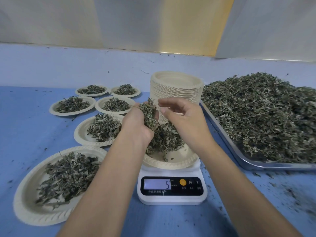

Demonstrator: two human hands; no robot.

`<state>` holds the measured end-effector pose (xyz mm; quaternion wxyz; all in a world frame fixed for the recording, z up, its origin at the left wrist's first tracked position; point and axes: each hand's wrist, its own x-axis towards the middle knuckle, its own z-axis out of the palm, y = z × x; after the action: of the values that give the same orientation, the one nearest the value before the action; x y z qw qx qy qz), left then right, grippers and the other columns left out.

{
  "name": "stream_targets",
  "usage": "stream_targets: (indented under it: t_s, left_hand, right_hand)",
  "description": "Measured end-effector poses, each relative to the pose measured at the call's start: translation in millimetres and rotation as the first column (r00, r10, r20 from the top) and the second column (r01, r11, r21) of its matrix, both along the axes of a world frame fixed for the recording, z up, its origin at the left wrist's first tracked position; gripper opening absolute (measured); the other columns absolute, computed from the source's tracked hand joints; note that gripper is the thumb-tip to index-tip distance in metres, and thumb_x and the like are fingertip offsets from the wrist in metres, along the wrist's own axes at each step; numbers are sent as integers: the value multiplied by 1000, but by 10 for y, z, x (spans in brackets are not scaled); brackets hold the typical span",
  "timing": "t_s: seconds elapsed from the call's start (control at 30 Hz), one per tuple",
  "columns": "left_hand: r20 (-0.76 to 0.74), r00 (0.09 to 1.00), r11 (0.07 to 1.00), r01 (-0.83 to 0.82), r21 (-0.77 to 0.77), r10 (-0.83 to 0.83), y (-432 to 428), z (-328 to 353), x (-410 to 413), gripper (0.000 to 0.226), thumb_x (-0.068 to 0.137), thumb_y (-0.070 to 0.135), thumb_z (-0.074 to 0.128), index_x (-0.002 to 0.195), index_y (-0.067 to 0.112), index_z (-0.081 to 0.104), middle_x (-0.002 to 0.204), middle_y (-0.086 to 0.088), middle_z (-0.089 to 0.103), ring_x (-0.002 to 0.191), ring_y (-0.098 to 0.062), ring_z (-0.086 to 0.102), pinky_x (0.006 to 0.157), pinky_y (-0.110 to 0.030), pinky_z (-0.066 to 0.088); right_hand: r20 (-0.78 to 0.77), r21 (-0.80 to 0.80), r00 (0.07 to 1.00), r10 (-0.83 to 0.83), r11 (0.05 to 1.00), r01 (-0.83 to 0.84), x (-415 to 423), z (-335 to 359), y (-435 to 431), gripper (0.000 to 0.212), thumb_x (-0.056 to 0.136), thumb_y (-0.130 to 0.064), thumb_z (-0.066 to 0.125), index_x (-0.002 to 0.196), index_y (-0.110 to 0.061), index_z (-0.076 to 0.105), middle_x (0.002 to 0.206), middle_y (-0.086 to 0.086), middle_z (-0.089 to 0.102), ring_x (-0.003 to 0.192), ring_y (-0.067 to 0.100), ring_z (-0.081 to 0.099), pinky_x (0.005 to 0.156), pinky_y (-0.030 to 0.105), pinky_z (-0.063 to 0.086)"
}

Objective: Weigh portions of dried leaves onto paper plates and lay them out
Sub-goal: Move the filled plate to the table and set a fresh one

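Note:
A white digital scale (171, 189) stands in the middle of the blue table, its display showing 5. On it sits a paper plate (177, 162) with a small heap of dried leaves (166, 139). Above that plate my left hand (136, 124) holds a clump of dried leaves (149, 115) in its curled fingers. My right hand (181, 115) hovers just to the right of the clump with its fingers loosely bent and nothing plainly held. A tall stack of paper plates (176, 89) rises behind the hands.
A metal tray (266, 164) heaped with dried leaves (259, 113) fills the right side. Several filled paper plates lie to the left, the nearest (30, 199) at the front, another (80, 134) behind it. Leaf crumbs are scattered over the blue cloth (25, 127).

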<state>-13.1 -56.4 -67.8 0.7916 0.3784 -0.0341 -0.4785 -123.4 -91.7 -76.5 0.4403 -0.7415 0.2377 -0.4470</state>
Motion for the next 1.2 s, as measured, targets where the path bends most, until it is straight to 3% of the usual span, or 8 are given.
stream_targets:
  t_s: [0.17,0.33,0.57,0.7,0.83,0.97,1.07,1.2]
  left_hand:
    - [36,999,997,1,75,-3,-19,4,-66,28,100,32,44,102,9,59,96,-9,65,76,-22,67,69,-35,59]
    - [71,997,999,11,31,-13,-38,15,-112,37,101,27,40,70,13,54,51,-1,58,48,-16,57,46,-22,52]
    - [64,998,1000,16,24,-17,-66,-13,-93,35,102,29,36,75,14,52,73,-4,57,61,-19,57,65,-31,53]
    - [68,996,997,-63,34,61,-19,1,0,38,103,28,35,70,16,50,63,-3,57,43,-14,55,40,-18,48]
    - [-25,997,996,-70,-58,69,1,-1,80,37,103,24,33,71,12,45,65,-4,51,51,-11,51,47,-19,49]
    - [-15,998,996,-69,-57,68,-4,-13,104,36,103,24,32,72,12,45,66,-4,52,54,-12,51,49,-19,50]
    - [-20,998,996,-66,-63,65,-7,-19,106,36,104,24,32,72,12,45,66,-4,51,55,-12,50,48,-19,49]
    - [-28,998,996,-66,-66,64,-8,-29,101,37,104,26,31,72,12,45,66,-4,51,55,-12,51,49,-19,49]
  right_hand:
    - [-135,-138,991,-21,990,2,70,-13,117,27,81,-17,73,106,-26,69,106,-7,64,83,7,61,81,27,53]
    - [-96,-130,994,-61,990,48,103,-38,106,15,80,-6,72,88,-18,68,83,-6,66,71,1,59,69,13,48]
    - [-44,-35,996,-83,996,81,76,-32,28,18,78,-6,72,73,-22,66,69,-12,66,64,-2,59,67,15,50]
    - [-15,65,997,-78,995,79,4,1,-71,19,77,-7,72,70,-24,65,66,-8,65,67,10,61,74,34,54]
    - [-70,93,995,-78,992,84,-56,19,-129,18,76,-7,69,68,-23,64,64,-4,63,63,13,58,74,43,53]
    - [-129,59,990,-63,996,71,-69,27,-115,4,67,-23,64,64,-23,62,62,-4,60,60,10,51,66,39,44]
    - [-171,47,985,-26,998,35,-76,30,-103,4,63,-28,59,61,-24,61,66,0,60,68,14,54,75,45,48]
    - [-219,24,975,23,1000,-18,-83,5,-105,7,63,-26,56,58,-24,59,64,-5,60,67,11,53,68,31,44]
